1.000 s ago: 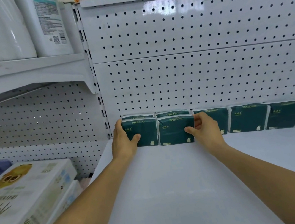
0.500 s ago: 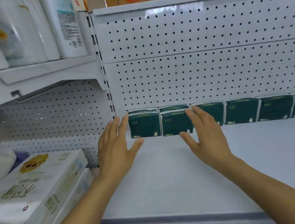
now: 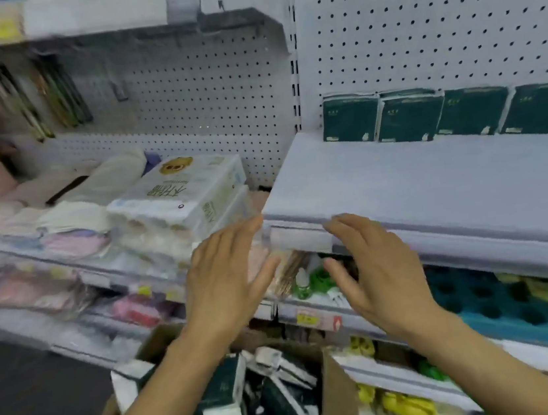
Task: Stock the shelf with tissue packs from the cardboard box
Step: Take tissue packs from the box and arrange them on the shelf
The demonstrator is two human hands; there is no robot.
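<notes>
We have both hands empty in the middle of the frame, hovering in front of the shelf's point(image 3: 401, 185) front edge: our left hand point(image 3: 221, 282) has its fingers straight and loosely spread, thumb angled out to the right, and our right hand point(image 3: 377, 270) shows fingers slightly bent and apart, gripping nothing. Neither touches a pack. The shelved tissue packs point(image 3: 410, 118), dark green, stand upright in a row along the pegboard at the upper right, side by side and touching, with bare shelf between them and the front edge. The stock we need next lies the other way: the cardboard box point(image 3: 337, 396) sits at the bottom centre, directly below our wrists, and the loose packs in the box point(image 3: 225, 382) are jumbled at mixed angles, some on edge, some flat, so no common long axis can be read through the blur. We judge the coming move to be a downward reach, fingers turning from pointing up at the shelf to pointing into the box. Our left forearm crosses right over the heap, so that hand looks nearer to it; the right hand hangs above the box's right flap, a little farther out.
</notes>
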